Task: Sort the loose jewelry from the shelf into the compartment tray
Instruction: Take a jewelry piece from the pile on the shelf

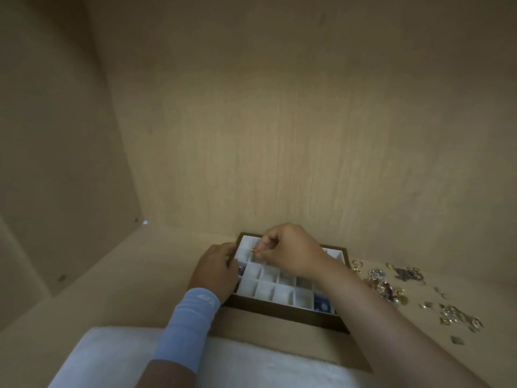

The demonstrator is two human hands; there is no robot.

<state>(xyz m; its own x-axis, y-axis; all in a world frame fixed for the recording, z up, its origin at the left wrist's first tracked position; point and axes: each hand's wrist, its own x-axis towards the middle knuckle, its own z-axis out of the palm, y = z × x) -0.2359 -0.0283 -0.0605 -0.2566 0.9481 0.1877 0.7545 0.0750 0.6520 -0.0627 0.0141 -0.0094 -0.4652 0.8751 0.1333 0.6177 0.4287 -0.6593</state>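
A dark-framed compartment tray (282,310) with white cells lies on the wooden shelf against the back wall. My right hand (288,252) hovers over its far-left cells, pinching a small gold and red jewelry piece (254,250) between thumb and finger. My left hand (216,268), with a light blue wristband on the wrist, grips the tray's left edge. Blue pieces (321,303) sit in a near-right cell; dark ones (241,270) show by the left edge. Loose jewelry (386,284) lies scattered on the shelf to the right of the tray.
More small gold and silver pieces (456,317) spread toward the shelf's right front. A white soft cloth or cushion (251,365) lies along the near edge. The shelf's back wall (265,135) and left side wall (56,135) close in the space.
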